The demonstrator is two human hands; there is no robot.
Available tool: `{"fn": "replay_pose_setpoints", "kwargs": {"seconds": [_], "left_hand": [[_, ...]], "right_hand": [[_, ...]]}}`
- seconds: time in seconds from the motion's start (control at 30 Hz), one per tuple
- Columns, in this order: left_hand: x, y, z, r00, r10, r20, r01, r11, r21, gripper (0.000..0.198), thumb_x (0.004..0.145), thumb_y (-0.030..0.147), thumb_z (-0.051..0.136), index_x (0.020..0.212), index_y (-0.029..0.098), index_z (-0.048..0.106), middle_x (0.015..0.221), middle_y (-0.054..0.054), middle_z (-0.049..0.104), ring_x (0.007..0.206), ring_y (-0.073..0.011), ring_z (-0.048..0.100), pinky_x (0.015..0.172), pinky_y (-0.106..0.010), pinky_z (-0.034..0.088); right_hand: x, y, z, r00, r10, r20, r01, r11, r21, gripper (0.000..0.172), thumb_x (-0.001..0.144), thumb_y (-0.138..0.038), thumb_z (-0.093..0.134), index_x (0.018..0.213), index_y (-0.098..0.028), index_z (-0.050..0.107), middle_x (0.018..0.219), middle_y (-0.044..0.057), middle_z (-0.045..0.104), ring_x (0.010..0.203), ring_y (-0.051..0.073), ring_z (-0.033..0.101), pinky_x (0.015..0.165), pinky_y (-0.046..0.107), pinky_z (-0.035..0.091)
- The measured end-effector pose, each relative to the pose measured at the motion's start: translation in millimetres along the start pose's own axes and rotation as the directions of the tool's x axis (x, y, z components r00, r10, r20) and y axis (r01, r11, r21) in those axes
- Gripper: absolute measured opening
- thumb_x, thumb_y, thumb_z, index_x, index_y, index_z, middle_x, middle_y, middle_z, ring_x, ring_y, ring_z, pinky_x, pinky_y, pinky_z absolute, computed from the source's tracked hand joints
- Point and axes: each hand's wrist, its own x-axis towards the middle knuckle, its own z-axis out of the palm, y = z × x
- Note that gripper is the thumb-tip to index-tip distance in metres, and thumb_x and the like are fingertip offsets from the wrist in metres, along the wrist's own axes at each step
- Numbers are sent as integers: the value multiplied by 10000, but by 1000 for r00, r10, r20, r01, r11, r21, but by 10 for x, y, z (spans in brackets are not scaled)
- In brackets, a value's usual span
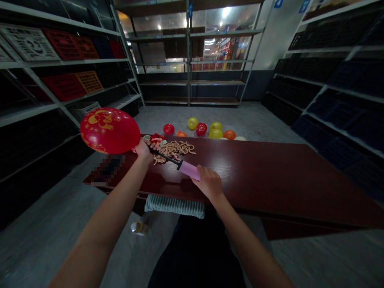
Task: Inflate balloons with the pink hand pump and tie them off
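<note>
A large inflated red balloon [109,130] with yellow printed figures is at the left, its neck pinched in my left hand [144,152]. That hand is also closed around the black end of a hand balloon pump [187,169]. The pump's dark rod shows between my hands, drawn out of the pink-purple barrel. Wrapped around the barrel's near end is my right hand [210,183]. Beneath the pump, a pile of tan, curly balloon strips [177,149] lies on the dark red table [264,172]. Beside the pile are uninflated red, pink and pale green balloons [157,139].
Beyond the table, several inflated balloons [201,129] rest on the floor. A pixelated dark object [109,168] lies at the table's left end. A grey-green ribbed cloth [175,206] hangs at the front edge; a jar [139,228] stands on the floor. Shelves with crates [61,44] flank the room.
</note>
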Motion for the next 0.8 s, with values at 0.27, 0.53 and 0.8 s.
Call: {"fn": "replay_pose_setpoints", "kwargs": {"seconds": [0.27, 0.53, 0.8], "left_hand": [[30, -61, 212, 995, 70, -75, -71, 997, -10, 342, 947, 221, 422, 631, 201, 293, 474, 80, 298, 318, -43, 280, 335, -179, 204], [-468, -803, 549, 992, 109, 69, -108, 994, -12, 387, 949, 280, 461, 600, 209, 307, 443, 70, 311, 306, -68, 313, 322, -201, 219], [-718, -1015, 514, 979, -9, 205, 13, 1000, -20, 465, 932, 379, 537, 565, 204, 312, 436, 66, 291, 302, -59, 275, 314, -205, 211]], "right_hand": [[31, 85, 59, 991, 130, -29, -130, 991, 21, 393, 815, -398, 660, 1149, -200, 598, 889, 51, 683, 755, 182, 602, 664, 289, 344], [29, 140, 62, 974, 226, -25, -226, 974, 23, 388, 858, -414, 602, 1190, -213, 576, 938, 73, 683, 796, 217, 627, 657, 311, 379], [-8, 117, 12, 975, 216, -51, -214, 976, 50, 380, 890, -446, 568, 1169, -189, 567, 926, 68, 696, 782, 201, 630, 648, 299, 345]]}}
